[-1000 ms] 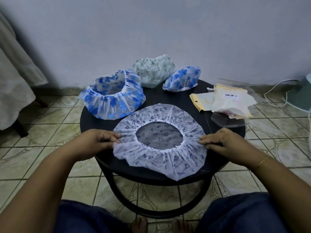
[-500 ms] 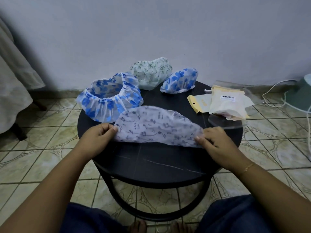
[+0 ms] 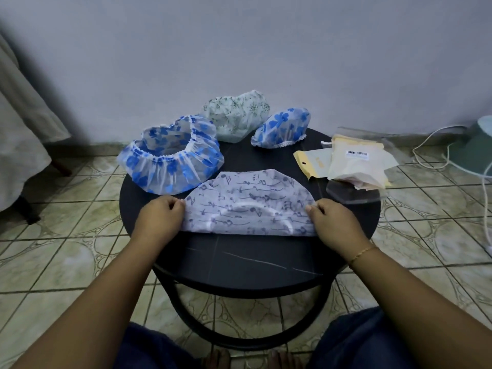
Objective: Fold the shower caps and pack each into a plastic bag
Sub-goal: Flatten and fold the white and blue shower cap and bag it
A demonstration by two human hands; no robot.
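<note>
Nearest the camera, two knees in dark blue cloth frame a round black desk (image 3: 250, 265) standing on a tiled floor (image 3: 66, 249). On the near middle of the desk lies a white shower cap (image 3: 250, 206) printed with music notes, folded in half into a half-moon with its straight edge toward the person. The left hand (image 3: 159, 217) has its fingers curled and pinching the cap's left end; the right hand (image 3: 332, 219) pinches the right end the same way (a thin gold bracelet (image 3: 363, 253) sits on that wrist). Behind the folded cap to the left, touching its curved edge, sits an open blue-flowered cap (image 3: 173, 158), elastic mouth up. To the right, at the desk's edge, is a loose pile of plastic bags (image 3: 356, 163), some clear, some yellowish. Farther back stand a green-patterned cap (image 3: 237, 113) and a smaller blue-flowered cap (image 3: 282, 129), side by side near the wall (image 3: 239, 49).
</note>
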